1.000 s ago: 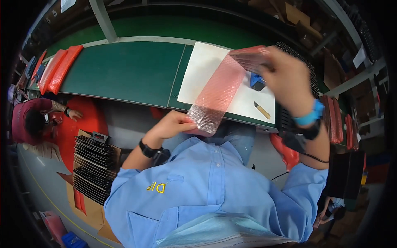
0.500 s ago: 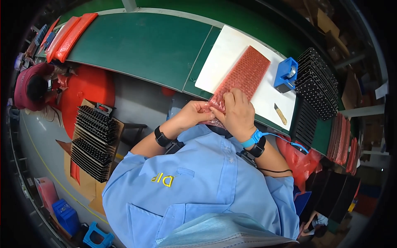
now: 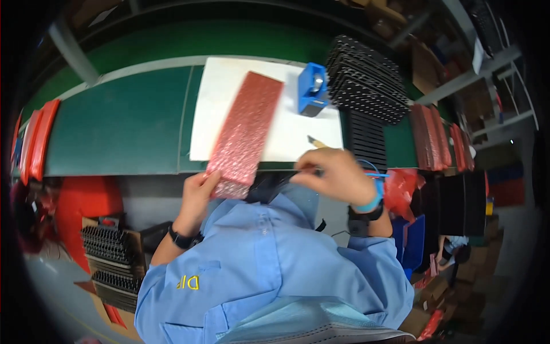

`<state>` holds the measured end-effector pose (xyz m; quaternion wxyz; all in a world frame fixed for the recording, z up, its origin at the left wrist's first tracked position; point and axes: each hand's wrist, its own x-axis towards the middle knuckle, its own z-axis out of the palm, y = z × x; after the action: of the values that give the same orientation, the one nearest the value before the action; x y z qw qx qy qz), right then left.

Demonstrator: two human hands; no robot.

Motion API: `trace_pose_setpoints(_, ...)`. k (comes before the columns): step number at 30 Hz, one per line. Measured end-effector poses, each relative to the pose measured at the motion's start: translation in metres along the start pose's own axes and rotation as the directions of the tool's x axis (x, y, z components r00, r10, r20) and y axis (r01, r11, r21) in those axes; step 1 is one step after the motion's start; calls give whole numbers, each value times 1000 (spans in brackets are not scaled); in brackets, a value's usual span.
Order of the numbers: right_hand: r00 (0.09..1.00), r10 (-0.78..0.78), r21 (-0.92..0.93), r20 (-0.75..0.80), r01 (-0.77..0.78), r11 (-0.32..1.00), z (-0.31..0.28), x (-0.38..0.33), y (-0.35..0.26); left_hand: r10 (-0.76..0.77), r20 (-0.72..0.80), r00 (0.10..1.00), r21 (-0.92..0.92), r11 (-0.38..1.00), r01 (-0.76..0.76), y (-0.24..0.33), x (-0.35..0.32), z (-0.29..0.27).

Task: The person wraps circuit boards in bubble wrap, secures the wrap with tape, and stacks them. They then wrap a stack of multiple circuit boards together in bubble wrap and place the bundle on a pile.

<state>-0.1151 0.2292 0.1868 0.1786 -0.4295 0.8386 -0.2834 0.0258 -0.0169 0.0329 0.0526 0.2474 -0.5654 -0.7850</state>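
Note:
A long red bubble-wrap package (image 3: pixel 247 123) lies slantwise over a white board (image 3: pixel 215 86), its near end sticking out past the bench edge toward my body. My left hand (image 3: pixel 197 192) grips the near left corner, thumb and fingers closed on the wrap. Away from the package, my right hand (image 3: pixel 335 175) hovers at the front edge, fingers curved and slightly blurred, with a gap between thumb and forefinger and nothing visible in them. Just beyond it lies a knife (image 3: pixel 317 141), its handle partly hidden by that hand. A blue tape dispenser (image 3: pixel 313 89) stands farther back on the board.
Black slotted racks (image 3: pixel 366 80) are stacked on the green bench (image 3: pixel 126 126) at right. Red wrapped packages (image 3: pixel 429 137) stand beyond them, others (image 3: pixel 41 140) at far left. More black racks (image 3: pixel 109 243) sit at lower left. Other people are partly visible at both sides.
My right hand has let go of the package and moved right, near the knife. My left hand still grips the near end. The view has turned, so the bench now runs more level.

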Motion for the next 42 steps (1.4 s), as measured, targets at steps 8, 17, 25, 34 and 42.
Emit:
trace_pose_setpoints(8, 756, 21, -320, -654, -302, 898, -119, 6, 152, -43, 24, 999, -84, 995, 45, 0, 6, -8)
trace_pose_setpoints(17, 912, -104, -523, -398, -132, 842, -154, 12, 174, -60, 45, 997, -59, 996, 62, -6, 8, -13)
trace_pose_setpoints(25, 785, -72, 73, -616, 147, 986, -119, -18, 19, -86, 97, 992, 88, 993, 77, 0, 8, -10)
trace_pose_setpoints(34, 938, 310, 929, -155, 32, 369, 54, 101, 40, -6, 103, 995, -156, 987, 22, -11, -8, -46)
trace_pose_setpoints(42, 913, 406, 906, 30, -196, 374, 82, 123, 61, -13, 167, 986, -198, 979, 46, -6, -16, -57)
